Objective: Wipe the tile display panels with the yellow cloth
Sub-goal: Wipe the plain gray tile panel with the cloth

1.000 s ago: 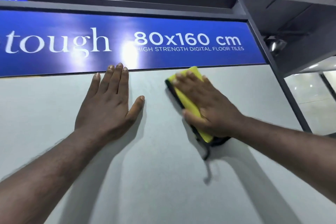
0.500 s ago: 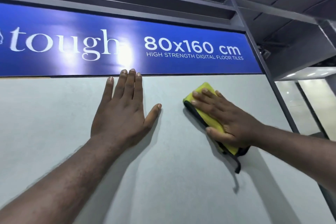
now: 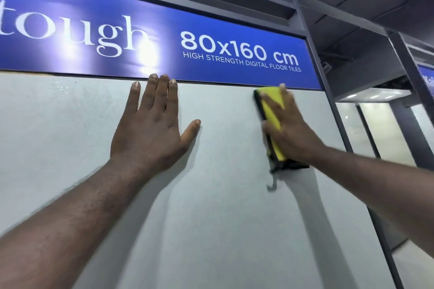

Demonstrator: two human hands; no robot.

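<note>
head view: left hand (image 3: 150, 129) lies flat on the grey tile panel (image 3: 223, 218), fingers straight, fingertips reaching the blue sign (image 3: 211, 30). right hand (image 3: 291, 134) presses the folded yellow cloth (image 3: 272, 110) against the panel's top edge, fingers extended over it.

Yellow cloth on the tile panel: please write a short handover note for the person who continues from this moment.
Left hand: open, flat on the tile panel, fingertips at the blue sign's lower edge.
Right hand: flat, pressing the yellow cloth on the panel's top right, just under the sign.
Done: cannot tell how much is already clean.
Left: probably the area below, then the neighbouring panels at right.
</note>
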